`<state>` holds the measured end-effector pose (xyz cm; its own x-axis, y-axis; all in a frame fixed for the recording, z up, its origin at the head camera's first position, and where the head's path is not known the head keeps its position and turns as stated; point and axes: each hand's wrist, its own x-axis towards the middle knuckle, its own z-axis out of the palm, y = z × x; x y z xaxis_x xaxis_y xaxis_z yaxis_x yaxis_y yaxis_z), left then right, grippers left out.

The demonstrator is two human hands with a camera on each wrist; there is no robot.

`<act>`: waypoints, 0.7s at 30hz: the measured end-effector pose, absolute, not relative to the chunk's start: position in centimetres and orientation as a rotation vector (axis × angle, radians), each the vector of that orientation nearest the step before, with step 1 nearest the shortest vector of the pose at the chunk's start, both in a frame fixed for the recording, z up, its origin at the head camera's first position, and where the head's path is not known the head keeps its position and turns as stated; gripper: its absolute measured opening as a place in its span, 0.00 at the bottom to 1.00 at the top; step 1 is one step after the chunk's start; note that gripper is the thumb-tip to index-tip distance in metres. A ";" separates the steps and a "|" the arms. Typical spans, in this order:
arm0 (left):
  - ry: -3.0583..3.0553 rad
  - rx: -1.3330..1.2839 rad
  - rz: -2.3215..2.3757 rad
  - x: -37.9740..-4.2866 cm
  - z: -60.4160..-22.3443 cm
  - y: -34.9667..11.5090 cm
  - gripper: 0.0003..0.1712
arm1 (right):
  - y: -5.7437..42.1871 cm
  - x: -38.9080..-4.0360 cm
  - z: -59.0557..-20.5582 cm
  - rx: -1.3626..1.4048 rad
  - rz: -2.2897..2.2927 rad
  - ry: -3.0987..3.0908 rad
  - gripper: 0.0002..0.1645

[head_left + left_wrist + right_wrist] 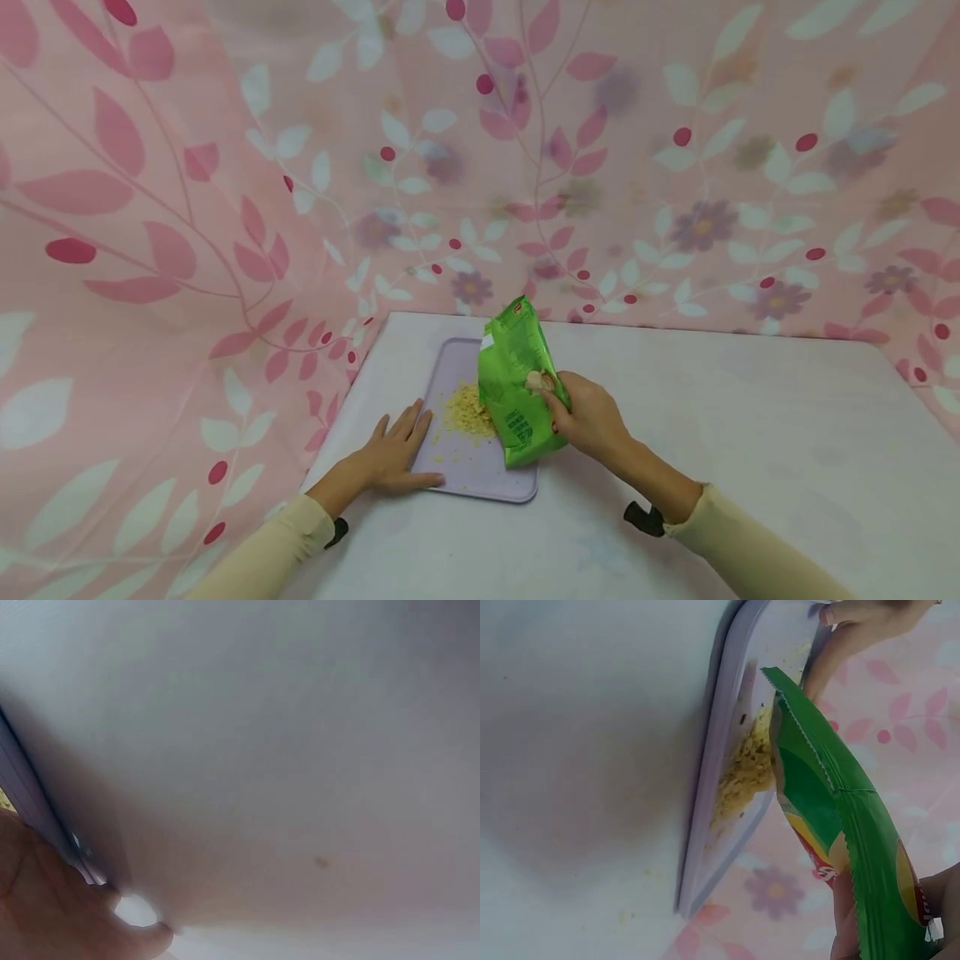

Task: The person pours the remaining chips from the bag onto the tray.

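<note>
A green snack bag [519, 367] is tilted over the right side of a lilac tray [459, 352], gripped near its edge by my right hand [594, 418]. In the right wrist view the mouth of the bag [802, 769] gapes toward a heap of yellow, crumbled flakes [742, 771] on the tray. The same flakes [467, 414] lie near the tray's middle, partly hidden behind the bag. My left hand [393, 454] rests on the tray's left edge, fingers spread and straight. Its palm and a fingertip show at a corner of the left wrist view.
A white cloth [720, 433] covers the table under the tray. Pink floral curtains [420, 200] stand behind the table and along its left side. Small crumbs [622, 916] are scattered on the cloth beside the tray.
</note>
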<state>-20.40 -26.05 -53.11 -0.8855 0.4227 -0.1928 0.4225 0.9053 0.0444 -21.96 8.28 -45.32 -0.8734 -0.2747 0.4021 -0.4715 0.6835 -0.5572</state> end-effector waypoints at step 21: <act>2.865 0.664 0.015 -20.4 -53.1 -26.4 0.66 | 8.5 -22.0 -45.7 0.602 1.014 -2.550 0.06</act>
